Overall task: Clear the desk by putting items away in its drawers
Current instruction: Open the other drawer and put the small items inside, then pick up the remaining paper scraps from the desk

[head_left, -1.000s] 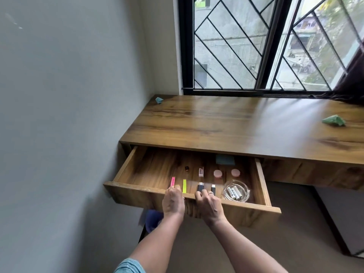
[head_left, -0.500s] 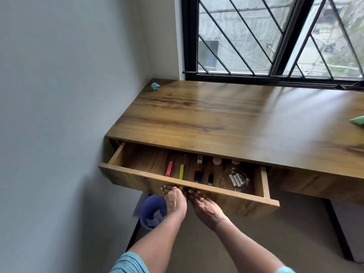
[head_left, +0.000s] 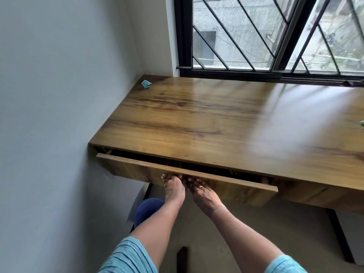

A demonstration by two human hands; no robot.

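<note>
The wooden desk (head_left: pixel 206 123) has its left drawer (head_left: pixel 128 168) almost fully in, with only a narrow dark gap under the top. What lies inside is hidden. My left hand (head_left: pixel 174 189) and my right hand (head_left: pixel 202 194) rest side by side with fingers spread flat against the drawer front, holding nothing. A ring shows on a right-hand finger. A small crumpled teal paper (head_left: pixel 146 84) sits at the desk's far left corner. A green scrap (head_left: pixel 362 123) peeks in at the right edge of the desk top.
A grey wall (head_left: pixel 59 115) runs close along the desk's left side. A barred window (head_left: pixel 256 36) stands behind the desk. Under the drawer, on the floor, a blue bin (head_left: pixel 146 208) stands beside my left forearm.
The drawer has slid from wide open to nearly shut, and its contents are out of sight. Both hands moved from its top edge to its front face, and the view came closer.
</note>
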